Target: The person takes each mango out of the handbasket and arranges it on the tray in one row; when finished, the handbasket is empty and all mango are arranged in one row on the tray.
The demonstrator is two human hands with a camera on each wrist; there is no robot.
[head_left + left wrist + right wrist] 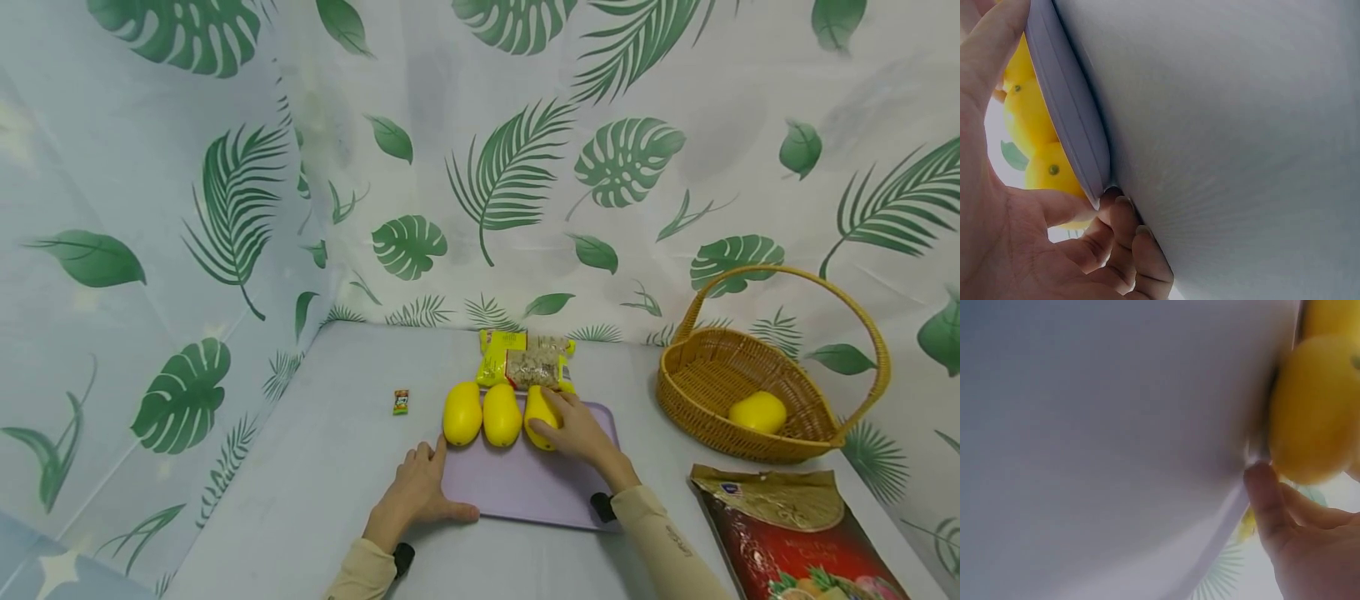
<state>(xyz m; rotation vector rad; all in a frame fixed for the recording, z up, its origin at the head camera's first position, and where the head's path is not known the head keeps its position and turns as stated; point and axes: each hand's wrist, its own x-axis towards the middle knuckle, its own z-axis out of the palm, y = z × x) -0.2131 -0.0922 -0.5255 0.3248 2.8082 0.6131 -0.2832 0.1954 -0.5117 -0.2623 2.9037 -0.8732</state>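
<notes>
Three yellow mangoes stand side by side along the far part of a lilac tray: a left one [462, 414], a middle one [502, 416] and a right one [537, 417]. My right hand [573, 429] holds the right mango, thumb on its near side and fingers over its far side; the right wrist view shows fingertips [1262, 481] beside a mango [1316, 412]. At the near left corner of the tray [517, 492], my left hand [420, 492] grips the edge, thumb along the front and fingers curled at the left side. The left wrist view shows those fingers [1141, 256] against the table.
Two yellow snack bags [525, 367] lie behind the tray. A small packet [401, 402] is on the table to the left. To the right stands a handled wicker basket [697, 375] holding another mango [757, 412], with a red and gold bag [802, 533] in front.
</notes>
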